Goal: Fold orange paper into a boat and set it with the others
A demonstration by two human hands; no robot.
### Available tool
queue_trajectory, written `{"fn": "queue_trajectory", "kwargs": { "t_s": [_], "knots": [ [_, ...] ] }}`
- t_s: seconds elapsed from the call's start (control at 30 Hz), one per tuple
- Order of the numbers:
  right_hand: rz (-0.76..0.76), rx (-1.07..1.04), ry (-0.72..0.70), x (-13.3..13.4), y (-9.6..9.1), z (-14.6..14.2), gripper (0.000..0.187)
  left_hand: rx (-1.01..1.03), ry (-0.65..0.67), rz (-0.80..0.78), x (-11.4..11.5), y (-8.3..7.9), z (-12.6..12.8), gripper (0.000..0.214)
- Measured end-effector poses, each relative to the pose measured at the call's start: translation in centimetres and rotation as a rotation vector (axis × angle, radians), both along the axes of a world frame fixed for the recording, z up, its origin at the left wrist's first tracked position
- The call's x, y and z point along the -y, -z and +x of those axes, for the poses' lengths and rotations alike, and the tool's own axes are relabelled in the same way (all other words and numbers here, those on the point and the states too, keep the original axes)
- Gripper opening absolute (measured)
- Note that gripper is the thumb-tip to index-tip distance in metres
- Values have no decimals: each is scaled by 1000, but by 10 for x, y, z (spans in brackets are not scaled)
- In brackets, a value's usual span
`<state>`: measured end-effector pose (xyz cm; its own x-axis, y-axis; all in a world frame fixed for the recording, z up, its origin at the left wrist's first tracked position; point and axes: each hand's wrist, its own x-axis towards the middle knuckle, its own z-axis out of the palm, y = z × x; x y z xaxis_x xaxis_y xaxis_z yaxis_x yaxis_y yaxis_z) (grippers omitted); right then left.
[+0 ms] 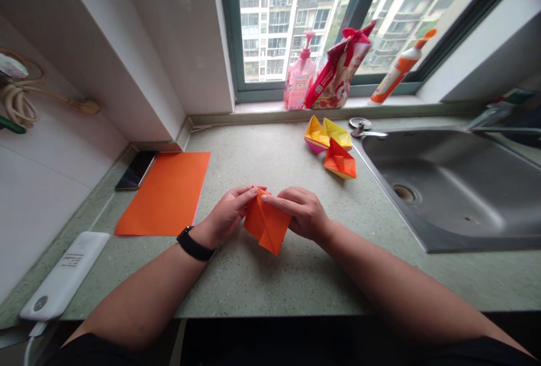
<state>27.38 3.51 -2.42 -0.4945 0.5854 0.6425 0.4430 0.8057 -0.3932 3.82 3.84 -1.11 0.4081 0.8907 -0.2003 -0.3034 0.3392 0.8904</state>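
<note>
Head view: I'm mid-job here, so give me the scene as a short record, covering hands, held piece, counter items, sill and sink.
Left hand: thumb on the front of the folded orange paper, near its top
Right hand: at the paper's right edge, index finger across its front
Wrist: black watch on the left
Counter, left: orange sheet, dark phone, white device with cable
Counter, far right: three paper boats, grouped beside the sink
Sill: pink pump bottle, red bag, orange-and-white bottle
</note>
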Motion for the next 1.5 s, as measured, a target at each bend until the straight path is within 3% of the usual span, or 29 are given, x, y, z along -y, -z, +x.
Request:
{"fn": "queue_trajectory", "kwargs": {
  "t_s": [0.2,0.47,0.67,0.9,1.07,1.33,1.5],
  "knots": [
    [121,-6,-2,2,-2,-1,42,15,-30,25,2,-1,2,42],
    [142,-19,-12,2,1,-1,43,-9,-236,64,-2,0,-1,43],
    [152,-10,-34,1,0,-2,43,-53,-195,71,3,-7,1,35],
    [176,-41,-60,1,-2,-3,44,116,-366,9,-2,-9,1,37],
    [149,-70,-62,1,-2,-3,40,29,-197,36,3,-9,2,40],
    [55,-149,-92,0,-2,-8,47,122,-292,20,3,-4,3,38],
    [-40,-201,-65,0,1,-6,45,106,-59,-40,5,-6,4,56]
  ]
}}
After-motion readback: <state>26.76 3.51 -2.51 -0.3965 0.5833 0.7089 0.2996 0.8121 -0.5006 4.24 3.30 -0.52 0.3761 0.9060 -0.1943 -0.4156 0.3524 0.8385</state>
